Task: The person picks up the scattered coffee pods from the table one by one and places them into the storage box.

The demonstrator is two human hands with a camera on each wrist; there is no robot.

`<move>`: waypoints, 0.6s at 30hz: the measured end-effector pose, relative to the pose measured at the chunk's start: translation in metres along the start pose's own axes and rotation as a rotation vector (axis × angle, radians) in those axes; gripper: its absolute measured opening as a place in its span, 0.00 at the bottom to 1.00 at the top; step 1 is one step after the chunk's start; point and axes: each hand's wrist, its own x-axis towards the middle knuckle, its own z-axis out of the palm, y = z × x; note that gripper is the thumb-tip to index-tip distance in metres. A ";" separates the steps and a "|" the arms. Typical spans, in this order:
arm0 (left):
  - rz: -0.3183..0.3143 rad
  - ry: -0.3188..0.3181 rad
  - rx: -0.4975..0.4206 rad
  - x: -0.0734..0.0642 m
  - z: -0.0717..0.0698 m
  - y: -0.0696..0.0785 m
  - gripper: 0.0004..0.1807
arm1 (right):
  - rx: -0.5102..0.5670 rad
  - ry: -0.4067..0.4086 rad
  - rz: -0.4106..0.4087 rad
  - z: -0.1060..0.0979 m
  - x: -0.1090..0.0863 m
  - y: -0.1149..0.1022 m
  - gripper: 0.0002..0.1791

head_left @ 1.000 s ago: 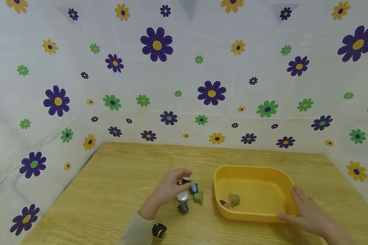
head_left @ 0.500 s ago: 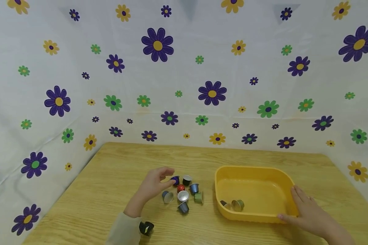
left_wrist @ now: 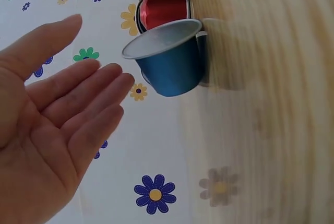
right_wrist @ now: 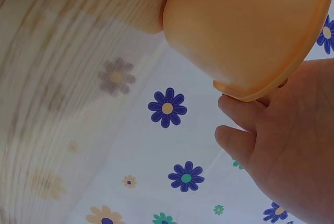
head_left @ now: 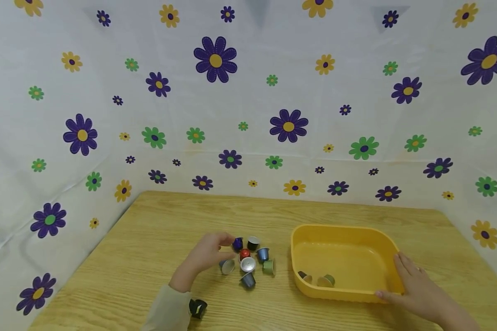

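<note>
My left hand hovers at the left side of a cluster of coffee capsules, thumb and fingers spread apart and holding nothing. Nearest to it are a blue capsule, tipped toward the palm, and a dark blue capsule. The cluster also has a red capsule, a silver-lidded capsule, a grey capsule and a green capsule. My right hand grips the right front corner of a yellow basin, thumb on the front rim, fingers along the side.
Inside the basin, a green capsule and a dark capsule lie at the front left. Black capsules lie by my left sleeve. A flowered sheet stands behind the wooden table.
My left hand has moved left from over the cluster, uncovering several capsules. The green capsule in the basin has rolled to the right. My right hand stays on the rim.
</note>
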 end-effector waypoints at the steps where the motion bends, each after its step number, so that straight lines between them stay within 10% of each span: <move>1: -0.014 -0.011 0.000 0.000 0.000 0.000 0.18 | 0.005 -0.001 0.001 0.000 0.000 0.000 0.56; 11: -0.155 -0.091 0.059 -0.005 0.001 0.001 0.21 | -0.013 -0.015 0.003 0.000 0.000 0.001 0.56; 18: -0.094 -0.160 0.077 -0.007 0.002 -0.001 0.15 | -0.006 -0.024 -0.001 0.001 0.001 0.002 0.55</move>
